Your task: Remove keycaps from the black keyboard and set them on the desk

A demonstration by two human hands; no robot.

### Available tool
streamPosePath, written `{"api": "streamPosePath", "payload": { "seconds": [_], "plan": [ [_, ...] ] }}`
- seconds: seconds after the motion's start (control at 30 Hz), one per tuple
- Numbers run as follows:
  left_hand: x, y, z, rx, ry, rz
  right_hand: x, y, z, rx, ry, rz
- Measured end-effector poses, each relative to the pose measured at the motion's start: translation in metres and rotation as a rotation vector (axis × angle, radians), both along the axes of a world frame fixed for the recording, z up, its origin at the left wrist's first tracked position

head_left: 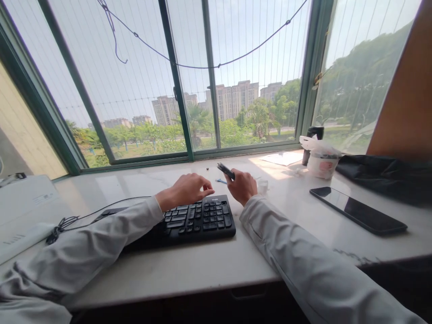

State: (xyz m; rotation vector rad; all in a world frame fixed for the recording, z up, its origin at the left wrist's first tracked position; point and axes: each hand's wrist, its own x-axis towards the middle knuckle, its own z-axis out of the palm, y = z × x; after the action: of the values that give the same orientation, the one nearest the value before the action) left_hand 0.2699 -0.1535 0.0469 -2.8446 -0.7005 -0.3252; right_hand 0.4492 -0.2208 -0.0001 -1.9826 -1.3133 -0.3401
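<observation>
Keyboard: it lay on the desk (202, 270) near the front edge, left of the middle, a black keyboard (199, 220) partly covered by the left sleeve.
Left hand: the left hand (185, 191) hung over the keyboard's far side, fingers loosely bent, a small gap showing between thumb and forefinger.
Right hand: the right hand (243, 186) was closed, pinching a dark tool (225, 171) above the desk, just beyond the keyboard's right end; the tool's free end pointed toward the back edge.
Phone: a dark phone (357, 209) lay toward the desk's right edge.
Blue stick: a thin blue stick (221, 181) lay between the hands and the back edge.
Tub: near the back right corner, a tub (322, 166) sat in a thin plastic bag (313, 143); its contents could not be told.
Bottle: a black bottle (315, 132) stood just behind the tub, its inside hidden.
Paper: a white sheet (283, 157) lay by the back edge.
</observation>
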Motion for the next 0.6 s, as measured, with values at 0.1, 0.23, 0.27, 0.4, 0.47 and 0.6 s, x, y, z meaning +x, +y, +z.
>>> {"api": "streamPosePath", "payload": {
  "seconds": [0.1, 0.23, 0.27, 0.4, 0.47, 0.6],
  "plan": [
    [-0.012, -0.027, -0.020, 0.016, -0.098, -0.032, -0.003, -0.001, 0.003, 0.169, 0.163, 0.078],
    [-0.013, -0.040, -0.038, 0.098, -0.139, 0.000, -0.011, -0.002, 0.006, 0.422, 0.596, 0.277],
    [-0.013, -0.040, -0.040, 0.110, -0.138, 0.011, -0.014, -0.002, 0.005, 0.465, 0.726, 0.335],
    [-0.015, -0.040, -0.041, 0.115, -0.144, 0.008, -0.023, -0.001, 0.004, 0.497, 1.159, 0.536],
    [-0.016, -0.040, -0.041, 0.083, -0.161, -0.009, -0.027, -0.001, 0.003, 0.494, 1.295, 0.580],
    [-0.016, -0.041, -0.043, -0.024, -0.199, -0.032, -0.032, -0.002, 0.001, 0.503, 1.411, 0.631]
  ]
}}
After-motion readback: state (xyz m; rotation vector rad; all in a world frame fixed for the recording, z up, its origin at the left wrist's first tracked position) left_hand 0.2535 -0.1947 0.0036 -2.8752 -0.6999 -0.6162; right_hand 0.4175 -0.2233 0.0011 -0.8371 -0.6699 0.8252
